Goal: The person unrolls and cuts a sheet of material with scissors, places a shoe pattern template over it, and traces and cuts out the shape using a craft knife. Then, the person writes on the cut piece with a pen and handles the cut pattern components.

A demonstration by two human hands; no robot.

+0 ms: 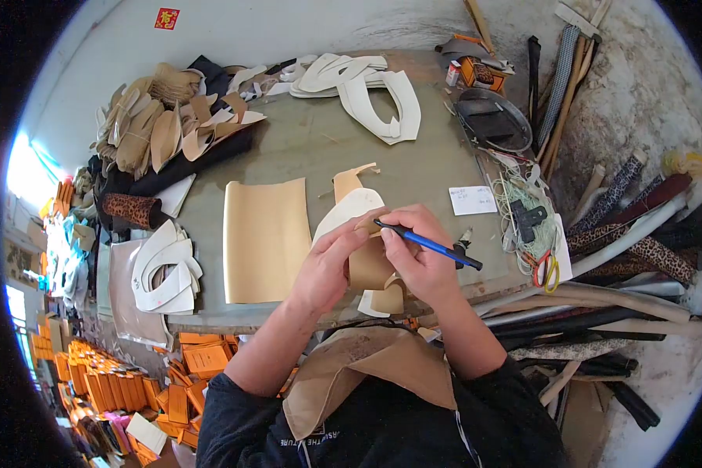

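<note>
My right hand (423, 257) is closed around a blue pen (437, 246), which lies slanted with its dark end to the right. My left hand (326, 267) pinches a small tan piece of material (369, 224) close to the pen's tip. Beneath both hands are a white curved pattern piece (354, 204) and more tan material (369, 269), partly hidden by my fingers. Left of them lies a tan sheet (265, 242), its left edge slightly curled. A curled tan strip (387, 298) rests near the table's front edge.
White curved patterns lie at the back (398, 109) and left (166, 273) of the table (288, 140). Cut pieces (187, 125) are heaped at the back left. A written card (473, 200), scissors (548, 273) and a black tray (494, 118) sit right. Material rolls (600, 312) stand beyond.
</note>
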